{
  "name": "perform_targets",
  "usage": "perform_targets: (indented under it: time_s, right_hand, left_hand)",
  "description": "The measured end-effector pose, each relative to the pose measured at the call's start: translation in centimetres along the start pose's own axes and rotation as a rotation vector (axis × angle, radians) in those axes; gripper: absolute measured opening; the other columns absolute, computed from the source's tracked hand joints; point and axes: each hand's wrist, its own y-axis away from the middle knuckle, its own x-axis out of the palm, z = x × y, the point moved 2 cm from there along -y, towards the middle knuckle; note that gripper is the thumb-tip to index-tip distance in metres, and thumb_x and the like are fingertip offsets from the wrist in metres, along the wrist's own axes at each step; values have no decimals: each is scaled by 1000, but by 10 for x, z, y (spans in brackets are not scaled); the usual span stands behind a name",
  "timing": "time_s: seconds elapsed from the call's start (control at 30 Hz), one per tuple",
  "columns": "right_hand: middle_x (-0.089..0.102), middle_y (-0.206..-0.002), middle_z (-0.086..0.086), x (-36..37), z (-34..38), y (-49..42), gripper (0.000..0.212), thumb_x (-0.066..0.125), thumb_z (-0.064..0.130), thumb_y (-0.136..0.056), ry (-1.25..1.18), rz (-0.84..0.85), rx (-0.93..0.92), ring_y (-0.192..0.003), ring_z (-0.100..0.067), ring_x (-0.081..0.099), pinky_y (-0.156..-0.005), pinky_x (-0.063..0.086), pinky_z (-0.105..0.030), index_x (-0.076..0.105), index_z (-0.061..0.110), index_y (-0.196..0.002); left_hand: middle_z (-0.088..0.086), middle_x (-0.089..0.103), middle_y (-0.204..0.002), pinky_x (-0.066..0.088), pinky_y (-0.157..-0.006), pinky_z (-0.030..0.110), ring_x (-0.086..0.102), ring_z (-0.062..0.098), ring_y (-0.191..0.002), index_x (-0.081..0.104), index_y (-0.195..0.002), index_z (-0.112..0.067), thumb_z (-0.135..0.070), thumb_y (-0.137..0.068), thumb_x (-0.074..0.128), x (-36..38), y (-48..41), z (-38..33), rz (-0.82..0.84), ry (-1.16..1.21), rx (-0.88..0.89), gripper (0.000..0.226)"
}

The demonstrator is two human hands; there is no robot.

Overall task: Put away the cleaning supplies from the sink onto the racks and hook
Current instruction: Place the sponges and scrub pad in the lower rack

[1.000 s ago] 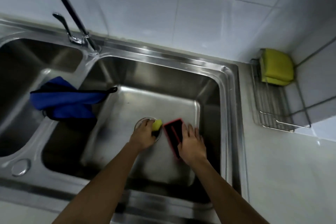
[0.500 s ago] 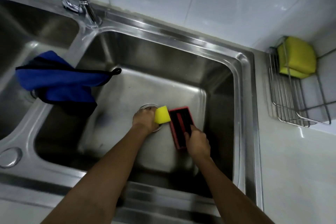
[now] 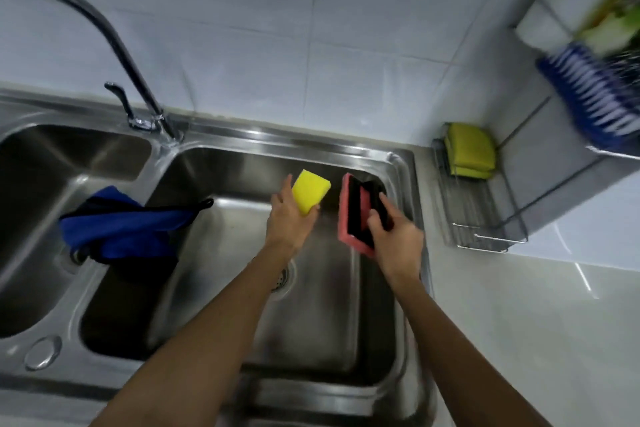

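Note:
My left hand (image 3: 289, 218) grips a yellow sponge (image 3: 310, 191) and holds it above the right basin of the steel sink (image 3: 408, 163). Beside it my right hand (image 3: 394, 236) clutches a pink scrub pad with a black handle (image 3: 353, 211), also lifted off the basin floor. A blue cloth (image 3: 121, 225) lies draped over the divider between the two basins. On the counter to the right stands a wire rack (image 3: 485, 218) with a green-yellow sponge (image 3: 469, 156) leaning in its back end.
A curved tap (image 3: 114, 42) rises behind the divider. The drain (image 3: 282, 279) shows under my left forearm. A higher rack at the upper right holds a blue and white brush-like item (image 3: 595, 97). White tiled wall behind, pale counter to the right.
Both hands lifted from the basin floor: the left raised the yellow sponge, the right closed on the pink scrub pad and raised it. The view tilted up, showing the upper rack.

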Motion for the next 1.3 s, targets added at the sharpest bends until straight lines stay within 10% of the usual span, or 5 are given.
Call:
perform_targets:
  time_s: [0.3, 0.67, 0.77, 1.0, 1.3]
  right_hand:
    - [75, -96, -15, -146, -31, -47, 34, 53, 31, -86, -37, -295, 17, -87, -31, 68, -75, 54, -35, 65, 33, -118]
    - [70, -95, -18, -163, -67, -68, 32, 52, 39, -87, 318, -133, 67, -88, -39, 64, -70, 48, -35, 63, 36, -116]
    - [70, -95, -17, -153, -69, -78, 30, 51, 39, -89, 415, -100, 20, -89, -38, 65, -67, 47, -34, 62, 31, -116]
    - [67, -104, -13, -130, -81, -92, 45, 43, 39, -95, 558, -38, -75, -91, -34, 67, -69, 53, -37, 41, 29, -139]
    - [69, -101, -15, -121, -92, -77, 43, 48, 27, -91, 293, -186, -101, -85, -35, 66, -67, 54, -38, 53, 24, -134]
  left_hand:
    - [15, 52, -89, 42, -54, 27, 48, 22, -62, 43, -93, -19, -8, -91, 54, 46, 9, -142, 302, 244, 180, 15]
    - [7, 55, -98, 51, -69, 31, 52, 18, -74, 50, -85, -25, -25, -90, 61, 115, -12, -227, 332, 613, -83, 13]
    - [7, 56, -99, 53, -88, 38, 54, 23, -86, 51, -94, -22, -28, -86, 64, 135, -26, -234, 250, 522, -98, 17]
    - [12, 64, -113, 48, -78, 27, 61, 28, -101, 55, -108, -17, -31, -85, 61, 171, -41, -252, 149, 299, 20, 28]
    - [18, 52, -133, 42, -107, 43, 50, 35, -122, 51, -126, -6, -7, -91, 51, 204, -45, -259, 70, 232, 110, 35]
